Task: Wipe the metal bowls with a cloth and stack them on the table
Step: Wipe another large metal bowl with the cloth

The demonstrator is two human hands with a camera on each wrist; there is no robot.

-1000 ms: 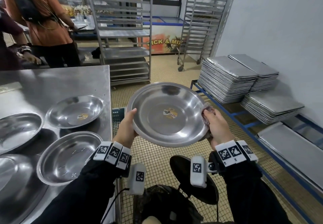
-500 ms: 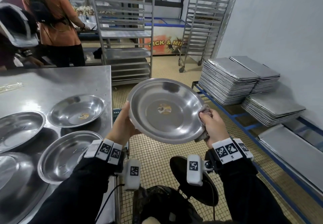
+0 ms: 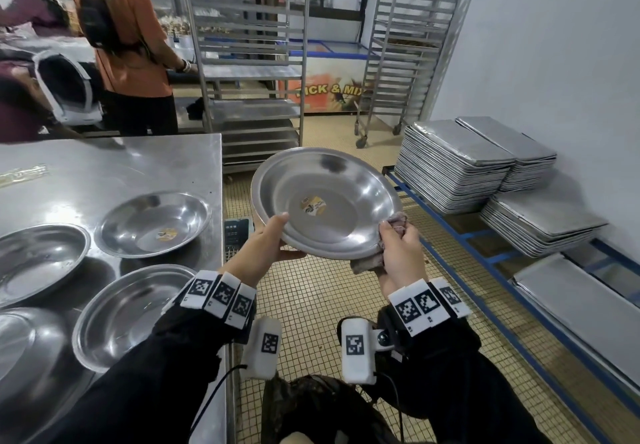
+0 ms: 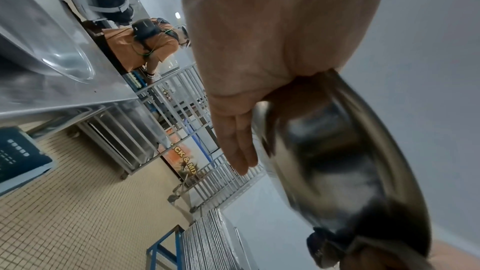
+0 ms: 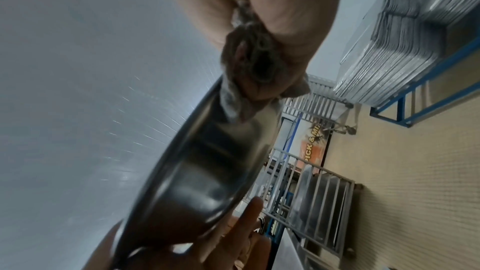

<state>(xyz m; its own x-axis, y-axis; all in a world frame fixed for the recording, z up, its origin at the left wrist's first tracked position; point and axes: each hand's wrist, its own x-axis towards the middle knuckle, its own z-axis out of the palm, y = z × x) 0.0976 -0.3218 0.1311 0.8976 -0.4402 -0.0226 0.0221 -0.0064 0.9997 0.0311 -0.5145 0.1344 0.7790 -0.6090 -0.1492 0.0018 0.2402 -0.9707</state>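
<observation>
On the steel desk at nine o'clock of the head view lay four loose metal bowls: one cut by the frame at the lower left, one at the left edge, one nearest the sleeve and one farther back with a sticker inside; none was stacked on another. Beyond the desk at eleven o'clock stood a person in an orange shirt facing away. At the centre, the left hand gripped the held bowl at its seven o'clock rim, thumb over the lip and straight fingers flat against the underside. That bowl was raised above the tiled floor, just right of the desk's edge, tilted with its open side toward the camera and a small label at its middle. At the bowl's four o'clock rim the right hand was clenched on a crumpled greyish cloth, pinching it over the rim, so cloth lay on both the inner and outer faces. At three o'clock, stacks of metal trays sat on a low blue rack against the wall.
</observation>
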